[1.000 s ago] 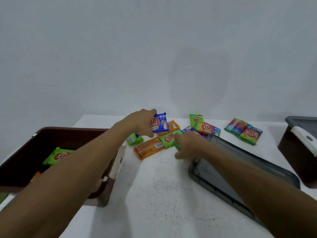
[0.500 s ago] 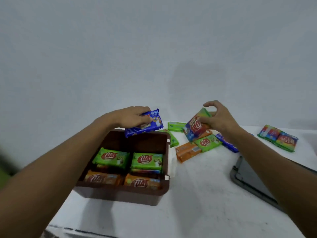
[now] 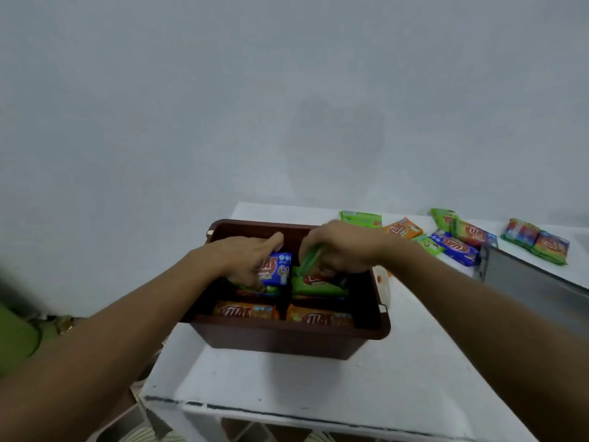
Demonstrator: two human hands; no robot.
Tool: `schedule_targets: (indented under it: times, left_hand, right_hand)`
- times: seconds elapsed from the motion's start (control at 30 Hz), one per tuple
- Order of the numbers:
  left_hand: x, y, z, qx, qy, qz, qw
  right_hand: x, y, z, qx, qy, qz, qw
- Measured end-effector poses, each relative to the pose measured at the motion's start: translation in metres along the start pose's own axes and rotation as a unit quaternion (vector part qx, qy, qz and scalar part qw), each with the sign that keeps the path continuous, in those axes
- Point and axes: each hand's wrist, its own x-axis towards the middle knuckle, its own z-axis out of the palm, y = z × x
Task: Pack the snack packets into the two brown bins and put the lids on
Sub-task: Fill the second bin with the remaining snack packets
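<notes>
Brown bin (image 3: 287, 342), left hand (image 3: 242, 260) now lowered inside gripping blue packet (image 3: 279, 270), right hand (image 3: 341, 250) likewise pinching green packet (image 3: 310, 260)

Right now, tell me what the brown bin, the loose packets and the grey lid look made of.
The brown bin looks like moulded plastic: smooth walls, rounded rim, slight sheen. The loose packets seem thin glossy film, brightly printed. The grey lid is probably plastic too, duller; blur leaves that open.
</notes>
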Motion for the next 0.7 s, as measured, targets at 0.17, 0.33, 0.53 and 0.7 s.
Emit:
schedule_targets:
  times: [0.17,0.33,0.53,0.7]
  left_hand:
    - [-0.004,0.0,0.003,0.126,0.041,-0.013,0.991]
    - [-0.004,-0.003,0.003,0.141,0.053,-0.031,0.988]
    - [0.004,-0.007,-0.002,0.108,0.021,-0.051,0.993]
    - [0.015,-0.006,-0.023,-0.041,0.096,-0.026,0.994]
  right_hand:
    - [0.016,-0.005,0.052,-0.21,0.079,0.05,0.973]
    - [0.01,-0.008,0.055,-0.174,0.03,0.098,0.979]
    - [0.01,-0.005,0.054,-0.22,0.034,0.104,0.969]
    - [-0.029,0.033,0.032,-0.128,0.16,0.07,0.976]
